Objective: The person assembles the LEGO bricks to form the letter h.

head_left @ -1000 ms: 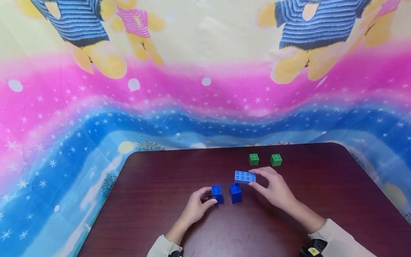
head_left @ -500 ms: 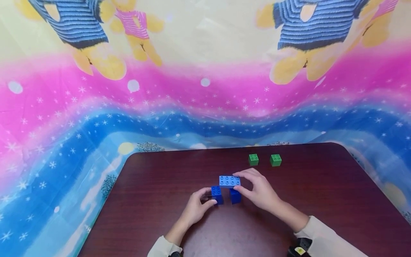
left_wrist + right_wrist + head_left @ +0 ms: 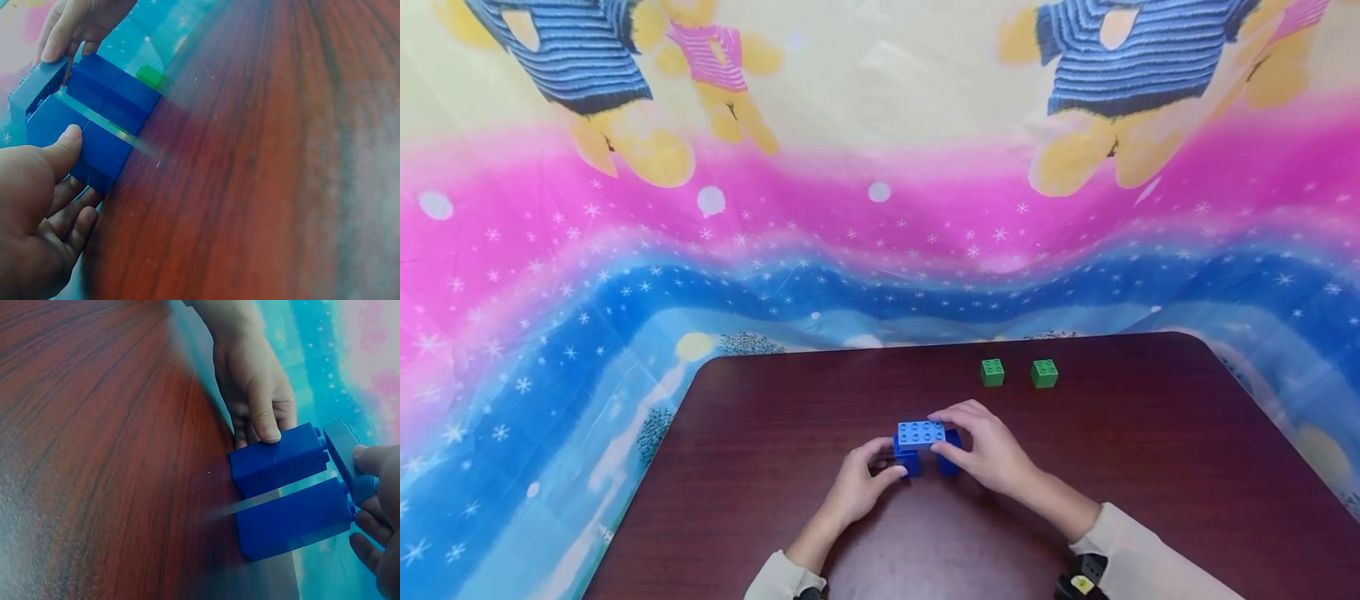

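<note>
Two dark blue brick stacks stand side by side on the table with a narrow gap between them. My left hand (image 3: pixel 859 482) grips the left stack (image 3: pixel 103 147) between thumb and fingers. Above both stacks, my right hand (image 3: pixel 992 450) pinches a light blue eight-stud brick (image 3: pixel 921 433) by its right end. This brick overlaps the left stack's top in the head view and partly covers the right stack (image 3: pixel 951 460). In the right wrist view the light blue brick (image 3: pixel 340 450) is tilted, close over the studs of the left stack (image 3: pixel 281 459).
Two green four-stud bricks, a left one (image 3: pixel 992 372) and a right one (image 3: pixel 1044 373), sit toward the back of the dark wooden table (image 3: pixel 760 417). Behind the table's far edge hangs a colourful printed cloth (image 3: pixel 880 250).
My right hand has carried the light blue brick leftward and slightly toward me, from above the right stack to over the left stack. My left hand stays on the left stack.
</note>
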Demonstrator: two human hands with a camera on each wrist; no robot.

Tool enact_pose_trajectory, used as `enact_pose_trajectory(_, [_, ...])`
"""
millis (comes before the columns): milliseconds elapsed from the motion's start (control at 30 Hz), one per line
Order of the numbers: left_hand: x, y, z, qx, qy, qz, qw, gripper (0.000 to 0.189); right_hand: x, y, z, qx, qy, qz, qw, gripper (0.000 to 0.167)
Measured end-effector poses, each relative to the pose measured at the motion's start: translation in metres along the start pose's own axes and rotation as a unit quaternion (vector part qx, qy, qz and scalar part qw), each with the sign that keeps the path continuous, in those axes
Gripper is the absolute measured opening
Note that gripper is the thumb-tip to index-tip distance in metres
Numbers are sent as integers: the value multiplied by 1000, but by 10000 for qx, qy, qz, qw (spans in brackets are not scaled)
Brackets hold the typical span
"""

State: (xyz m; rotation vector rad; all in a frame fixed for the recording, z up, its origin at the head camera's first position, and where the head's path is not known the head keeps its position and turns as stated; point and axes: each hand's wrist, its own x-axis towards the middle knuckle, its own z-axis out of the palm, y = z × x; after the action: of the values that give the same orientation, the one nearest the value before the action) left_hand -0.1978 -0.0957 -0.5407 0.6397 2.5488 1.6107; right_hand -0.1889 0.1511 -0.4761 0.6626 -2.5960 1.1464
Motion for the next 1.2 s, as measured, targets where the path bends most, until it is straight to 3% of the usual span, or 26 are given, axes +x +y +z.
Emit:
enact_pose_trajectory(333, [0,0,0,30,20,43,10000,38,1,1,3,-163,-13,114,9998,40])
enact_pose_trajectory(500, [1,-2,0,66,53,247,9997,38,2,1,4,-184,-62,96,9998,41])
enact_pose_trajectory(1033, [1,1,-2,140,-141,306,9993,43,3,0,4,-222,-150,24,9996,40])
enact_pose_trajectory(1200, [3,4,-3,-133,93,308,9994,50,3,0,3,-188,-172,43,9997,39])
